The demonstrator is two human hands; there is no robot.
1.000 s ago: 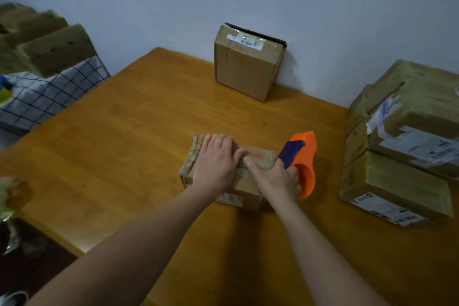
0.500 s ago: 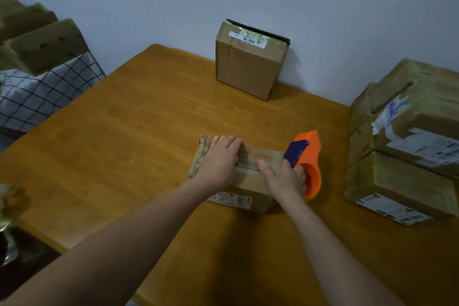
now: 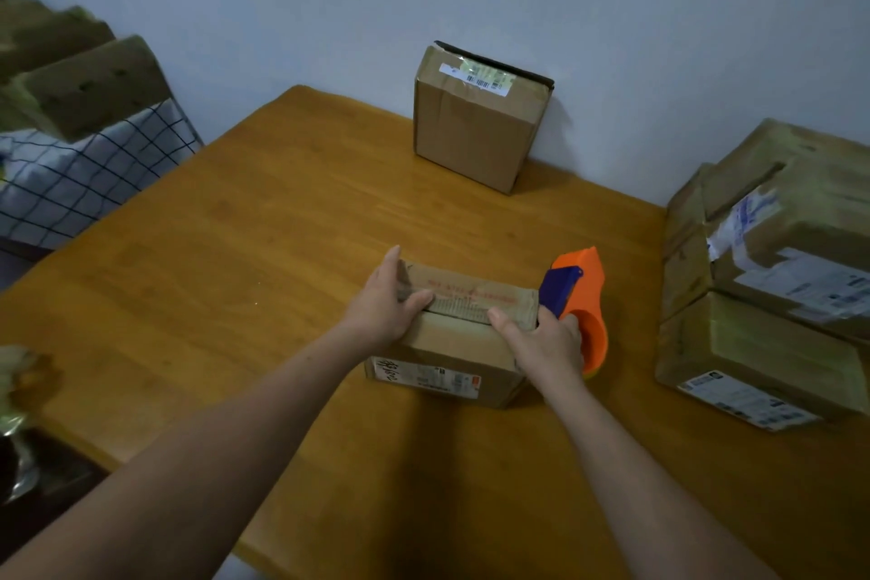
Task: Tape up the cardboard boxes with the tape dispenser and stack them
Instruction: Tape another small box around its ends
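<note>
The small cardboard box (image 3: 452,346) lies near the middle of the bench (image 3: 263,250), with its top seam running left to right. The step in hand looks like taping that seam. To do it well, the flaps should be held flat and tight together. The tape dispenser (image 3: 581,297) should travel straight along the seam with steady pull, carry a little way over the right edge, then tilt so its blade cuts cleanly. Whether tape already lies on the seam cannot be told.

The left hand (image 3: 386,301) is spread flat against the box's left end, fingers straight and thumb laid across the top by the seam, steadying it. The right hand (image 3: 548,339) curls its fingers round the dispenser's handle just beside the box's right end, and its thumb reaches out onto the box top.

A taller box (image 3: 475,137) stands far back against the wall, and a stack of boxes (image 3: 762,311) sits well to the right.
</note>
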